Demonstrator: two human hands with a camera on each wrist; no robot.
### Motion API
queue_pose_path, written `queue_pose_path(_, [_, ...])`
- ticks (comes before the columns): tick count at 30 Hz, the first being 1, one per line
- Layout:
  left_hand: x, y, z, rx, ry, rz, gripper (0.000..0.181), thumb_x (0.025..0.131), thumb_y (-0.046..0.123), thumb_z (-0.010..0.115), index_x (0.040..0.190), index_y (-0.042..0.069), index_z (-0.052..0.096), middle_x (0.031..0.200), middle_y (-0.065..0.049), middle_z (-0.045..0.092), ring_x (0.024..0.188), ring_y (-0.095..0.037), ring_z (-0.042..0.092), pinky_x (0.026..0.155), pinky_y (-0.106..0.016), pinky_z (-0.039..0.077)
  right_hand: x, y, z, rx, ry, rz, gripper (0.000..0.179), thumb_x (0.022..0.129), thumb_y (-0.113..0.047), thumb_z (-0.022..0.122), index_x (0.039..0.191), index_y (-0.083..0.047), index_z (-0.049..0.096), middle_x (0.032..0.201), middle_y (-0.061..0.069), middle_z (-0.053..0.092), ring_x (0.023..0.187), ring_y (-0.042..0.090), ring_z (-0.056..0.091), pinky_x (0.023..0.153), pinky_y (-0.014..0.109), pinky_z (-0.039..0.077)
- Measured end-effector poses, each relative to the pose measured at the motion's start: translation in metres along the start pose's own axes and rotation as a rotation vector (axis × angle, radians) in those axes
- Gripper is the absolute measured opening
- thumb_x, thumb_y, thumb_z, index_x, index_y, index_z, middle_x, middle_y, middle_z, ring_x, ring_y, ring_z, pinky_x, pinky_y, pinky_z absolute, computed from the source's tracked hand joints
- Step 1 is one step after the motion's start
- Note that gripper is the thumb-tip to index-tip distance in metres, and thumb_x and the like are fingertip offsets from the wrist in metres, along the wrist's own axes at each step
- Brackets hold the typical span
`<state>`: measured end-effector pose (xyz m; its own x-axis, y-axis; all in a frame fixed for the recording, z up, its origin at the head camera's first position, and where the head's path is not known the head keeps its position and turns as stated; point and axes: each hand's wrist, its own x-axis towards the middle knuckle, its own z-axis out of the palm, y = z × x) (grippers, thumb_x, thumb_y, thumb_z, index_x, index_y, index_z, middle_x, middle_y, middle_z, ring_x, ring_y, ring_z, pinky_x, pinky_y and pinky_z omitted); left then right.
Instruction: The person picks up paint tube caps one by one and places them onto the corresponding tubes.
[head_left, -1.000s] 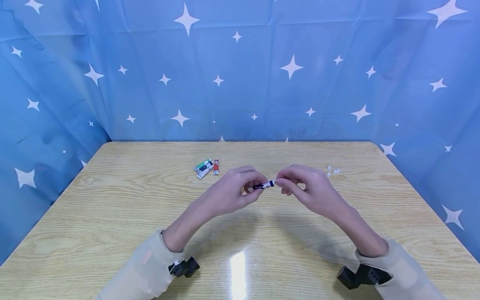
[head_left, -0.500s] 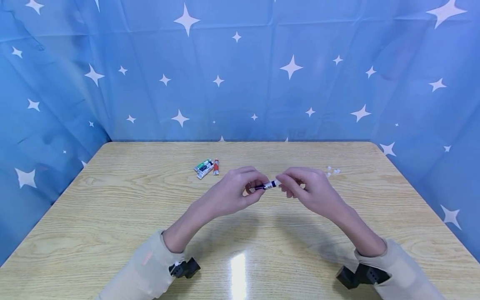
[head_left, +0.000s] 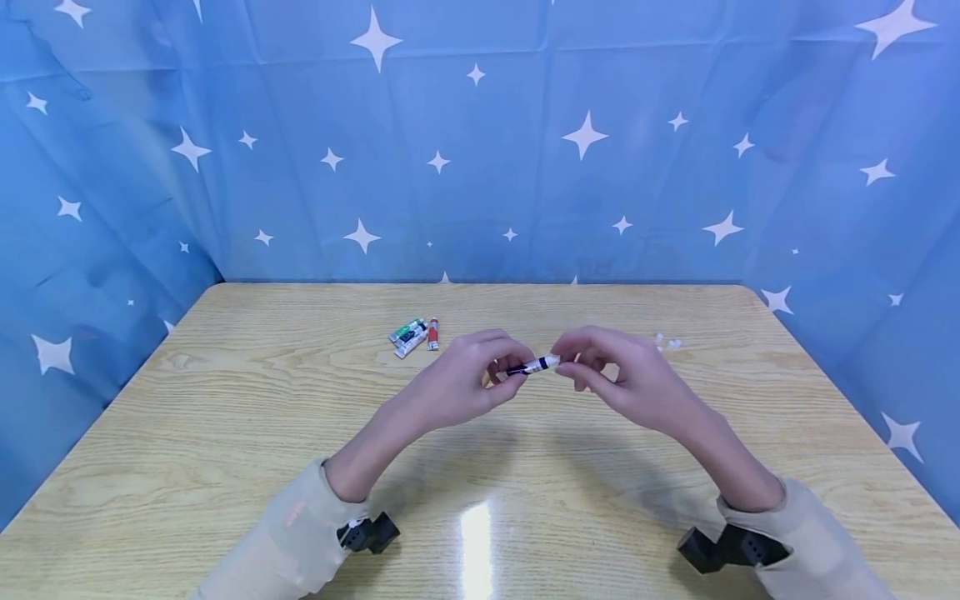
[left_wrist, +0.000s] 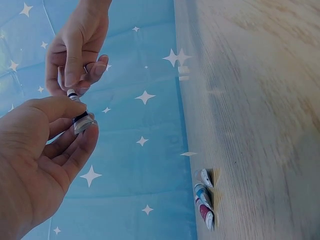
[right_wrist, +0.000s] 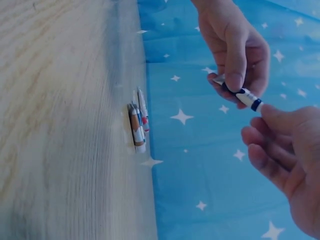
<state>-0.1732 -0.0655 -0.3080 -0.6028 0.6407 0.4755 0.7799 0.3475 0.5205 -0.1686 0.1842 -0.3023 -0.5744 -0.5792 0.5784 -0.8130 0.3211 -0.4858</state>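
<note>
My left hand (head_left: 468, 379) pinches a small paint tube (head_left: 534, 367) between thumb and fingers, above the table. It has a dark and silver body and a white cap (head_left: 553, 360) pointing right. The thumb and index finger of my right hand (head_left: 626, 375) are right at that cap, with the other fingers curled beneath. In the left wrist view the crimped silver end of the tube (left_wrist: 84, 124) sticks out past the left fingertips. The right wrist view shows the dark band by the cap, while the right thumb hides the cap itself.
Several paint tubes lie at the back left of the wooden table (head_left: 300, 417), among them a green tube (head_left: 405, 329) and a red tube (head_left: 432, 334). Small white caps (head_left: 673, 343) lie at the back right, partly behind the right hand. A blue star-patterned curtain (head_left: 480, 183) hangs behind.
My right thumb has shifted down from over the cap, so more of the white cap shows. The right hand has turned slightly; the left hand still holds the tube nearly in place.
</note>
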Motion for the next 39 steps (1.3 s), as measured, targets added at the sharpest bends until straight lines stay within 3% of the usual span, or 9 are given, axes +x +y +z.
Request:
queue_pose_path(7, [-0.0009, 0.0002, 0.0006, -0.004, 0.002, 0.016, 0.012, 0.093, 0.001, 0.068, 0.105, 0.003, 0.071, 0.090, 0.000, 0.063, 0.074, -0.009, 0.055, 0.064, -0.030, 0.055, -0.0002, 0.0016, 0.0042, -0.016, 0.021, -0.032, 0.031, 0.085, 0.012, 0.072, 0.106, -0.010, 0.069, 0.075, -0.005, 0.063, 0.060, 0.003, 0.057, 0.052, 0.016, 0.043])
queue_pose_path(14, [-0.0012, 0.0022, 0.0009, 0.009, 0.014, 0.039, 0.012, 0.093, 0.002, 0.069, 0.105, 0.003, 0.072, 0.090, 0.000, 0.063, 0.074, -0.009, 0.055, 0.064, -0.023, 0.053, -0.0007, 0.0022, 0.0064, -0.033, 0.044, -0.022, 0.015, 0.092, 0.003, 0.071, 0.099, -0.010, 0.070, 0.075, -0.006, 0.062, 0.059, 0.004, 0.054, 0.050, 0.016, 0.042])
queue_pose_path(19, [-0.0010, 0.0044, 0.0013, 0.002, 0.015, 0.048, 0.013, 0.093, 0.001, 0.070, 0.105, 0.002, 0.071, 0.091, -0.002, 0.064, 0.074, -0.009, 0.056, 0.064, -0.029, 0.055, -0.0018, 0.0013, 0.0069, -0.060, 0.050, 0.010, 0.021, 0.091, 0.007, 0.069, 0.096, -0.014, 0.071, 0.075, -0.010, 0.062, 0.058, 0.002, 0.053, 0.050, 0.017, 0.042])
queue_pose_path(26, [-0.0010, 0.0062, 0.0020, -0.005, 0.007, 0.053, 0.013, 0.092, 0.000, 0.070, 0.105, 0.002, 0.071, 0.094, -0.002, 0.065, 0.076, -0.008, 0.057, 0.066, -0.024, 0.055, -0.0027, 0.0024, 0.0072, -0.074, 0.053, 0.023, 0.023, 0.095, 0.003, 0.066, 0.089, -0.019, 0.071, 0.070, -0.013, 0.058, 0.055, 0.001, 0.051, 0.049, 0.018, 0.042])
queue_pose_path(32, [-0.0009, 0.0055, 0.0027, -0.009, 0.003, 0.034, 0.013, 0.093, 0.001, 0.069, 0.106, 0.002, 0.071, 0.093, -0.001, 0.064, 0.075, -0.008, 0.056, 0.066, -0.028, 0.056, -0.0031, 0.0037, 0.0070, -0.072, 0.057, 0.035, 0.027, 0.097, 0.002, 0.062, 0.082, -0.020, 0.067, 0.067, -0.012, 0.057, 0.055, 0.003, 0.051, 0.051, 0.019, 0.044])
queue_pose_path(37, [-0.0005, 0.0041, 0.0021, -0.006, 0.009, 0.025, 0.013, 0.093, 0.001, 0.070, 0.106, 0.003, 0.072, 0.091, -0.001, 0.064, 0.075, -0.008, 0.056, 0.064, -0.027, 0.055, -0.0032, 0.0045, 0.0037, -0.049, 0.076, 0.015, 0.022, 0.091, 0.008, 0.067, 0.096, -0.013, 0.071, 0.076, -0.009, 0.064, 0.060, 0.005, 0.057, 0.051, 0.017, 0.043])
queue_pose_path(39, [-0.0004, 0.0031, 0.0019, -0.002, 0.011, 0.023, 0.014, 0.093, 0.001, 0.070, 0.106, 0.003, 0.072, 0.091, 0.000, 0.064, 0.075, -0.007, 0.056, 0.064, -0.025, 0.054, -0.0025, 0.0044, 0.0025, -0.034, 0.078, -0.018, 0.029, 0.086, 0.012, 0.072, 0.104, -0.010, 0.071, 0.084, -0.005, 0.068, 0.063, 0.006, 0.061, 0.054, 0.017, 0.046])
